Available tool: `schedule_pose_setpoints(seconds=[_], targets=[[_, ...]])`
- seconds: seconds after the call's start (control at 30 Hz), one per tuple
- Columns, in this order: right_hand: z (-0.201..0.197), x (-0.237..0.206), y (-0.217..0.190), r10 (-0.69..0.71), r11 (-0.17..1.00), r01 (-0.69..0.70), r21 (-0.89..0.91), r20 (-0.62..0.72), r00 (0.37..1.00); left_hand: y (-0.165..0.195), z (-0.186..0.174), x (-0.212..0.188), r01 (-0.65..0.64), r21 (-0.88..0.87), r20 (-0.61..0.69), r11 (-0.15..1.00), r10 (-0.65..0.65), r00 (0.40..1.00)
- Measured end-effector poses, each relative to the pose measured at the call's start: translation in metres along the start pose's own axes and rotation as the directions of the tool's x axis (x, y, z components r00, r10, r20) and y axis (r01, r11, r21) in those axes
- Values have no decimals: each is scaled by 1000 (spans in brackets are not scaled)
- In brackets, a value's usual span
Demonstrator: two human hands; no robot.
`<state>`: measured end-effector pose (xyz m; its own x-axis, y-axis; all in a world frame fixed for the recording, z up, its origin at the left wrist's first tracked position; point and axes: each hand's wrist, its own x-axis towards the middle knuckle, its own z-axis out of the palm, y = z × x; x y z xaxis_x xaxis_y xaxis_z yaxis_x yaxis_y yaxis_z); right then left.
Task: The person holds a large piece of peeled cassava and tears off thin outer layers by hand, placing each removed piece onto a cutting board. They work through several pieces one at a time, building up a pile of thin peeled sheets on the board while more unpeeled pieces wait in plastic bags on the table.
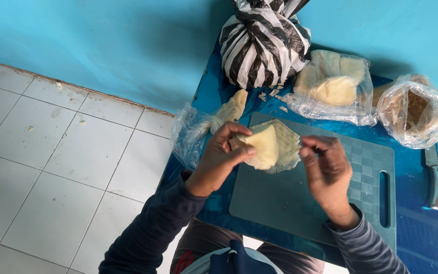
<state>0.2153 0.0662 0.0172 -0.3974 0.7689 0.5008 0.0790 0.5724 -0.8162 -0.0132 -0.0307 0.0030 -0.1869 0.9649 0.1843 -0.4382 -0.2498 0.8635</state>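
Observation:
My left hand (221,157) grips a pale yellow block of tempeh-like food (262,144) above a grey-green cutting board (330,203). A flat pale slab with a grid-marked surface (287,144) lies just behind the held piece, on the board. My right hand (328,170) hovers beside it with fingers curled and pinched near the slab's right edge; whether it holds anything I cannot tell. The board rests on a small blue table (422,233).
A black-and-white striped bag (262,43) stands at the table's back. Clear plastic bags hold pale blocks (333,86) and brownish contents (416,109); another clear bag (196,129) hangs over the left edge. A knife (434,177) lies at the right. White tiled floor spreads left.

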Motion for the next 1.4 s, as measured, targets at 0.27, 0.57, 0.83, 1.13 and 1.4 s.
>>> schedule_pose_setpoints(seconds=[0.27, 0.57, 0.83, 1.13, 1.4], targets=[[10, -9, -31, -315, 924, 343, -167, 174, 933, -4, 10, -4, 52, 34, 187, 998, -57, 981], [4, -11, -31, -263, 957, 279, -84, 166, 950, -5, 16, -4, 2, 86, 210, 996, -20, 978], [-3, -21, -11, 33, 988, -51, 145, 125, 992, -9, 17, -3, 42, 41, 182, 998, -49, 982], [-20, -2, 24, 427, 518, -411, 750, 189, 884, -8, 17, -4, 146, -66, 142, 987, -135, 981], [-37, 17, 37, 394, 669, -228, 707, -77, 916, 2, 9, -4, 64, -187, 30, 980, -60, 998]])
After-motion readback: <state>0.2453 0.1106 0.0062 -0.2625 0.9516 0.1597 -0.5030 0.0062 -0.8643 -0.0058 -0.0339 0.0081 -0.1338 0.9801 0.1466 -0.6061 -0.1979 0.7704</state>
